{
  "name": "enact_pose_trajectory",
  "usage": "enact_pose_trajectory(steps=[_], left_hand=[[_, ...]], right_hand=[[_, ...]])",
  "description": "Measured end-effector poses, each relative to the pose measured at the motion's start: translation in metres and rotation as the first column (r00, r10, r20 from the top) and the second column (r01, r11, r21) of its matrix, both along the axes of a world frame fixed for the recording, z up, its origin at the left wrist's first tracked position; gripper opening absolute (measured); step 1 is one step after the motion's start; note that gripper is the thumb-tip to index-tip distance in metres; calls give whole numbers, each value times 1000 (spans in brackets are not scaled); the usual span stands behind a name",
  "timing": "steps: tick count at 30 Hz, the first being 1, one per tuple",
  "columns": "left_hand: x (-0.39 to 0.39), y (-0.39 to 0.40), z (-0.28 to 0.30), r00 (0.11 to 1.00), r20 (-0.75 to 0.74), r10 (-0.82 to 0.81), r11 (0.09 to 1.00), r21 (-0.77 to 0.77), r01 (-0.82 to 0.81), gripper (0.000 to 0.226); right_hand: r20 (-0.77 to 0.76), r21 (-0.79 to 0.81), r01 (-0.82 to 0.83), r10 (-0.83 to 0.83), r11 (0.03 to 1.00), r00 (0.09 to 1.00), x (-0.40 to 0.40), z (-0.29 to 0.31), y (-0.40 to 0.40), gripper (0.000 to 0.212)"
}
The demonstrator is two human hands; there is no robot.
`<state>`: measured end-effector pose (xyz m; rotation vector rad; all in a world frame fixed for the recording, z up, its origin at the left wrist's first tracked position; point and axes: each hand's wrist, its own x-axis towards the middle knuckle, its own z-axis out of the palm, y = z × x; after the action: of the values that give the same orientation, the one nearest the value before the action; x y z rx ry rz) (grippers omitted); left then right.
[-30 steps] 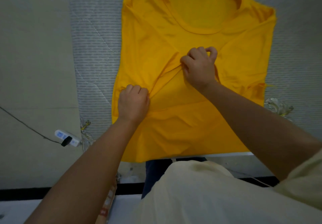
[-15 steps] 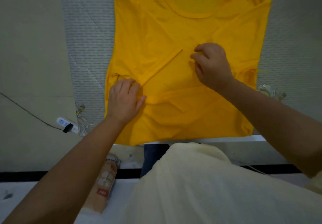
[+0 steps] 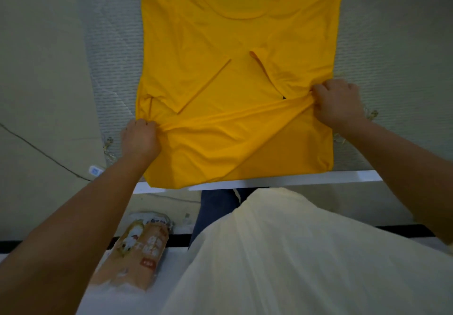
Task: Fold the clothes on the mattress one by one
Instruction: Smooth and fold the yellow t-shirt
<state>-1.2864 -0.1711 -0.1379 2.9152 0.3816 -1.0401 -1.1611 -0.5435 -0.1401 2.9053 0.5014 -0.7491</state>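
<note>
A yellow T-shirt [image 3: 235, 45] lies flat on the grey mattress [image 3: 392, 33], collar away from me, both sleeves folded inward over the chest. My left hand [image 3: 140, 137] grips the shirt's left side edge, fingers curled round bunched cloth. At the right side edge my right hand [image 3: 337, 102] grips the cloth the same way. A taut ridge of fabric runs between the two hands across the lower part of the shirt. The hem hangs near the mattress's front edge.
The mattress's white front edge [image 3: 294, 180] runs just below the hem. A tan printed bag [image 3: 137, 251] lies on the floor at lower left. A small white device [image 3: 96, 170] with a dark cable [image 3: 36, 145] lies left of the mattress.
Both hands left the folded sleeves in the middle and moved outward and toward me. They now grip the shirt's two side edges, pulling up a ridge of cloth.
</note>
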Motion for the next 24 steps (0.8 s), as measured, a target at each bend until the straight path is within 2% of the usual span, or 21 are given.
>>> enact_pose_trajectory(steps=[2, 6, 8, 10, 11, 12, 14, 16, 17, 20, 22, 24], left_hand=[[7, -4, 4, 999, 0, -47, 999, -14, 47, 25], [20, -18, 12, 997, -75, -11, 999, -37, 8, 28], [27, -23, 19, 985, -169, 33, 987, -147, -58, 29], [35, -27, 27, 966, -257, -5, 950, -303, -75, 35], [39, -29, 34, 971, -236, -44, 929, -368, -47, 37], [44, -31, 42, 986, -157, -60, 914, -406, -9, 40], [60, -30, 56, 994, 102, 33, 912, -410, 12, 42], [84, -25, 64, 934, 322, 156, 931, -364, -30, 38], [98, -22, 65, 902, 387, 190, 941, -333, -55, 31], [142, -4, 64, 851, 492, 182, 978, -176, -108, 16], [169, 5, 60, 849, 511, 135, 991, -71, -115, 18], [195, 11, 54, 861, 504, 75, 996, 7, -91, 20]], right_hand=[[-48, -43, -23, 20, 999, 999, 3, -2, 2, 38], [-102, -142, 9, -24, 990, 994, 7, 3, 8, 36], [-117, -170, -6, -15, 985, 993, 9, 10, 9, 33], [-135, -158, -111, 90, 981, 987, 11, 20, 8, 32], [-154, -148, -174, 151, 973, 976, 12, 27, 7, 31], [-157, -124, -204, 183, 971, 970, 16, 35, 7, 29], [-72, -45, -132, 128, 990, 989, 30, 48, 7, 22], [72, 40, 59, -62, 997, 995, 50, 59, 8, 18], [129, 79, 147, -156, 986, 979, 61, 63, 8, 17], [206, 133, 315, -337, 940, 919, 98, 69, 11, 24], [208, 123, 344, -363, 931, 908, 125, 70, 15, 29], [176, 99, 322, -336, 941, 925, 151, 71, 21, 22]])
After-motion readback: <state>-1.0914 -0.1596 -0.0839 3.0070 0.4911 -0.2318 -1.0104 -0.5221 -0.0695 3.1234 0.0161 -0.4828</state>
